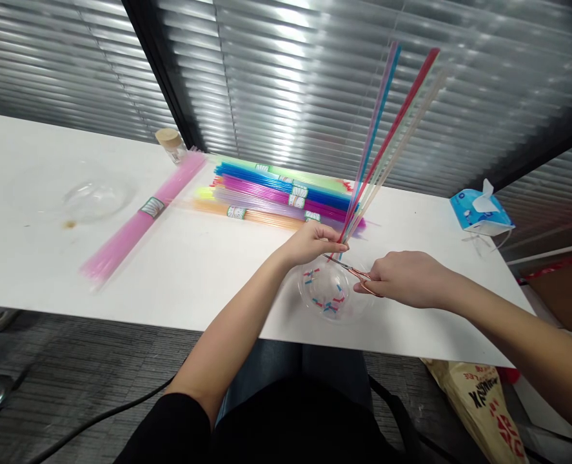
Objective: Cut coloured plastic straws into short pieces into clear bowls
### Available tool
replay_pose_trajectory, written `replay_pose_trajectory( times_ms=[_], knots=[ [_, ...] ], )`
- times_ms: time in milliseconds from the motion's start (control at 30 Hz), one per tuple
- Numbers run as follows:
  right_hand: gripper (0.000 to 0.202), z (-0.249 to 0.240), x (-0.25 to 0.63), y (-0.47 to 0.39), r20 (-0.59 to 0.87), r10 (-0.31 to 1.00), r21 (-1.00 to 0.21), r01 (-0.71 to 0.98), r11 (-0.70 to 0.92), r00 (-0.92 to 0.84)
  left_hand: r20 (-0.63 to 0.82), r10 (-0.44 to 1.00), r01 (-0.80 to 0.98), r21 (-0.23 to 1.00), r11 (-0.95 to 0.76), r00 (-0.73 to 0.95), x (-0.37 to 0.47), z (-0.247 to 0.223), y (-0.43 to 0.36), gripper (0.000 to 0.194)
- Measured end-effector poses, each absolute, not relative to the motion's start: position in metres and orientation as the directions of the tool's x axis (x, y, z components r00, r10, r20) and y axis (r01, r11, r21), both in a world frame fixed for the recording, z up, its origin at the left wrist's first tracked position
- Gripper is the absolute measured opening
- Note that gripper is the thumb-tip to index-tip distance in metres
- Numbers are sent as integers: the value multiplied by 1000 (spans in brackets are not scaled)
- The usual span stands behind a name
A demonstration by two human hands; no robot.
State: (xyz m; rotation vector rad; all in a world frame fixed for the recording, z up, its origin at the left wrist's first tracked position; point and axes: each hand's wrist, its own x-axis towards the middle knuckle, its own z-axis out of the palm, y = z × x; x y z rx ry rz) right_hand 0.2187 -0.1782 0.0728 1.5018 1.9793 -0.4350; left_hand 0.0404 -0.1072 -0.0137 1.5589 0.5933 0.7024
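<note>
Near their lower ends, several long thin plastic straws (pixel 396 124) in red, blue, purple and pale tones are pinched by my left hand (pixel 315 243). They slant up and to the right. My right hand (pixel 406 280) is closed on rose-gold-handled scissors (pixel 360 276), whose blades point left at the straw ends just below my left fingers. Under the blades sits a clear round plastic bowl (pixel 305 298) with small cut pieces (pixel 333 305) of red and blue in it. Whether the blades touch the straws, I cannot tell.
Behind my left hand lie banded straw bundles (pixel 266 183) in several colours. A pink straw bundle (pixel 121 243) lies to the left, beside a clear plastic dish (pixel 95 198). A lidded jar (pixel 170 143) stands at the back, a blue tissue pack (pixel 482 209) at the right edge.
</note>
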Motion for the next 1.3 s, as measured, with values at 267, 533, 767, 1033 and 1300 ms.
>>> replay_pose_trajectory(
  times_ms=[267, 533, 767, 1033, 1300],
  knots=[
    [60, 72, 219, -180, -641, 748, 133, 935, 328, -171, 138, 698, -68, 989, -128, 702, 40, -17, -106, 19],
    [60, 74, 223, -188, -630, 763, 140, 944, 299, -148, 134, 697, -58, 990, -131, 704, 39, -16, -106, 20],
    [65, 86, 242, -191, -607, 791, 177, 957, 230, -78, 123, 694, -65, 992, -109, 709, 39, -13, -107, 19],
    [65, 83, 235, -181, -604, 787, 121, 962, 245, -125, 108, 705, -68, 994, -85, 701, 41, -15, -107, 20],
    [63, 84, 228, -176, -609, 782, 126, 956, 264, -135, 100, 707, -68, 995, -73, 700, 41, -15, -107, 19]
  ],
)
